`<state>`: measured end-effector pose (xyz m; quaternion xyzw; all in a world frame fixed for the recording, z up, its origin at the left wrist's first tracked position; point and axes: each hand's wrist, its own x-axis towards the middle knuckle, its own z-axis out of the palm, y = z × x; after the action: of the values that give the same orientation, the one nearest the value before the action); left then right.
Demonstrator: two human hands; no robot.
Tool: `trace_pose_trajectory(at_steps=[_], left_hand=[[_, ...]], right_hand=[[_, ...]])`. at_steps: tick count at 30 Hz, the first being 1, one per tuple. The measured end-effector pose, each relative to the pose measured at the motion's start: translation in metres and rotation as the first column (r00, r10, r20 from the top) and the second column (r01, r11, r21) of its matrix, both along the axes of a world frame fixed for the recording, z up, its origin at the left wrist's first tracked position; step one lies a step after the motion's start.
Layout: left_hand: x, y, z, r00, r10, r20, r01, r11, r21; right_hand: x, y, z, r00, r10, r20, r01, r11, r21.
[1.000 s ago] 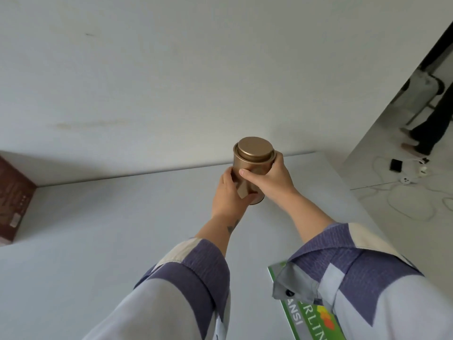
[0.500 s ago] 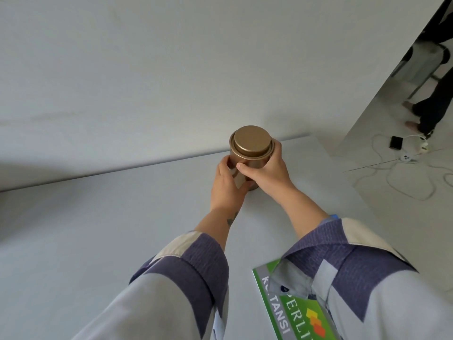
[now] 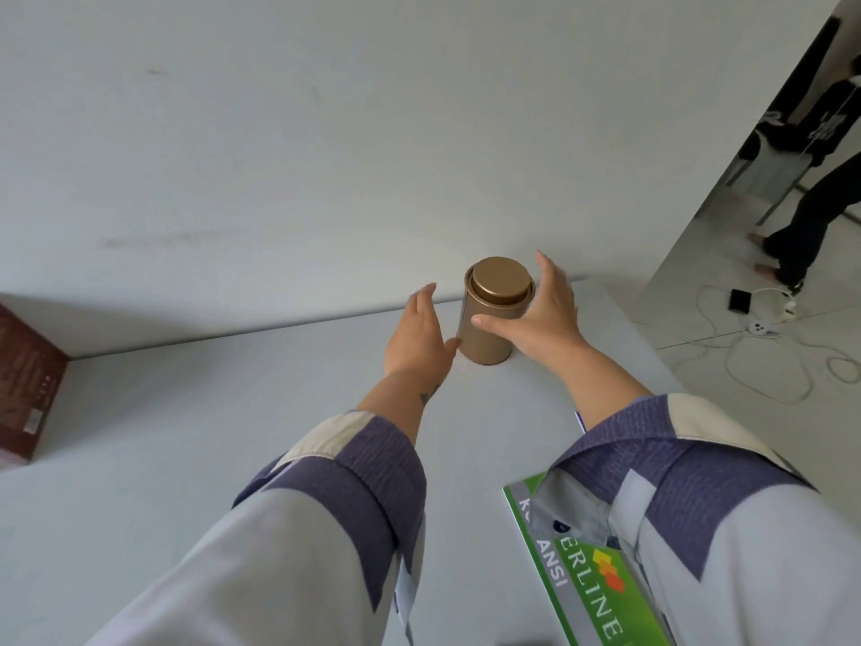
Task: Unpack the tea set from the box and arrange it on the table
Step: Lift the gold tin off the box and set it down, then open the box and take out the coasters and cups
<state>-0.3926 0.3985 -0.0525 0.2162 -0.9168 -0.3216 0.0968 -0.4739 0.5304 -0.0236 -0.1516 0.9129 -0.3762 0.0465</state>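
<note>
While standing upright near the far edge of the table point(image 3: 233, 459), a gold tea tin point(image 3: 494, 314) is being flanked by the left hand point(image 3: 417, 335) and right hand point(image 3: 543, 314), fingers spread and gripping nothing, seemingly guarding against a topple; a brown box point(image 3: 25, 389) is sitting well apart.
</note>
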Motion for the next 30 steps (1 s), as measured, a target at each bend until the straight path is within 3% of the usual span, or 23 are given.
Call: trace_pose_trajectory(at_steps=[4, 8, 14, 21, 25, 30], left_hand=[[0.047, -0.03, 0.026, 0.999, -0.026, 0.024, 0.028, 0.995, -0.094], [0.113, -0.077, 0.036, 0.999, 0.022, 0.036, -0.018, 0.991, -0.13], [0.224, -0.158, 0.05, 0.995, 0.097, 0.016, -0.093, 0.978, -0.185], [0.337, -0.26, 0.056, 0.973, 0.231, 0.022, -0.22, 0.948, -0.231], [0.389, -0.317, 0.049, 0.929, 0.365, -0.057, -0.367, 0.895, -0.252], [0.435, -0.374, 0.038, 0.866, 0.499, -0.042, -0.49, 0.827, -0.276]], right_hand=[[0.035, -0.022, 0.025, 0.984, 0.078, -0.16, -0.023, 0.948, 0.316], [0.092, -0.062, 0.035, 0.963, 0.181, -0.199, -0.075, 0.89, 0.449], [0.199, -0.145, 0.032, 0.961, 0.27, -0.065, -0.235, 0.915, 0.33], [0.299, -0.249, 0.03, 0.921, 0.386, -0.056, -0.367, 0.905, 0.213], [0.34, -0.305, 0.027, 0.892, 0.449, -0.044, -0.436, 0.884, 0.168], [0.37, -0.363, 0.023, 0.902, 0.429, 0.045, -0.431, 0.9, 0.061]])
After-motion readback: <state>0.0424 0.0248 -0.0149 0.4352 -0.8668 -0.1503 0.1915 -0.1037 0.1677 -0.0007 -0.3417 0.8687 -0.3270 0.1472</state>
